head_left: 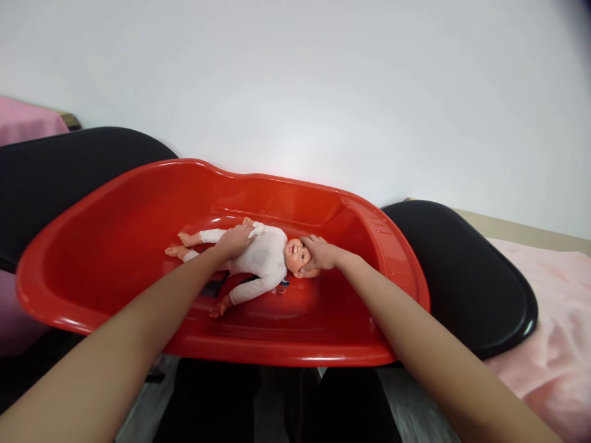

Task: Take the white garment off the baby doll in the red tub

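Note:
A baby doll point(268, 258) in a white suit lies on its back inside a red plastic baby bathtub point(115, 246), head to the right, feet to the left. My left hand point(236, 240) rests on the doll's hips and upper legs, fingers spread over the white suit. My right hand point(319, 253) cups the top of the doll's head point(295, 252). Both of my bare forearms reach in over the tub's near rim.
The tub rests on a black surface point(466, 277) that shows on both sides. A pink cloth point(554, 320) lies at the right and another pink piece point(28, 120) at the far left. A white wall stands behind. A small dark object point(215, 288) lies under the doll.

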Action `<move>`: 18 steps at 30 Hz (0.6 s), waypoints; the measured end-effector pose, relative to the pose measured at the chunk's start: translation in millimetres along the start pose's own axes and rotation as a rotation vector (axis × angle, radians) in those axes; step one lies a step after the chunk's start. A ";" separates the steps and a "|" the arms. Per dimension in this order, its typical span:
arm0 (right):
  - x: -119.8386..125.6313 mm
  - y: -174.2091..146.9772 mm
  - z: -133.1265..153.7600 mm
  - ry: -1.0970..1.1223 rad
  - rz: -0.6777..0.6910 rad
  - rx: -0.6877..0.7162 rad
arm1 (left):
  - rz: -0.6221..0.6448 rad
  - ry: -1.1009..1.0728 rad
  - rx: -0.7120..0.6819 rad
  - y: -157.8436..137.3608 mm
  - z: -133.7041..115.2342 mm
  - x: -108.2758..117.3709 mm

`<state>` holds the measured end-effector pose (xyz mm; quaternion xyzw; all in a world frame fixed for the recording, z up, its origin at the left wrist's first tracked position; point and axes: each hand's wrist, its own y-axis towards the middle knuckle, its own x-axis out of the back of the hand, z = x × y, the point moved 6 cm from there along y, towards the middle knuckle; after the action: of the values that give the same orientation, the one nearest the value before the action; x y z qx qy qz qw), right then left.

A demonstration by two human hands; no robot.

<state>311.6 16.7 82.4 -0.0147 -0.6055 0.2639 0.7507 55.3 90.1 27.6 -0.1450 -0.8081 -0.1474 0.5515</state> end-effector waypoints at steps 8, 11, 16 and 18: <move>3.3 -5.7 4.0 0.034 0.018 -0.026 | 0.014 0.163 0.294 -22.8 82.6 16.9; 0.9 -2.6 0.0 0.014 0.008 -0.008 | -0.067 0.247 0.328 -29.4 101.2 21.6; 0.8 -2.2 0.4 0.015 0.011 0.015 | -0.137 0.102 0.515 -20.6 85.5 38.2; 1.4 -3.0 1.4 0.023 0.019 0.002 | -0.218 0.002 0.487 -9.8 56.8 50.1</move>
<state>311.7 14.4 85.1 -0.0229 -0.5963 0.2715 0.7551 -14.3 107.3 53.9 0.0801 -0.8300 -0.0076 0.5519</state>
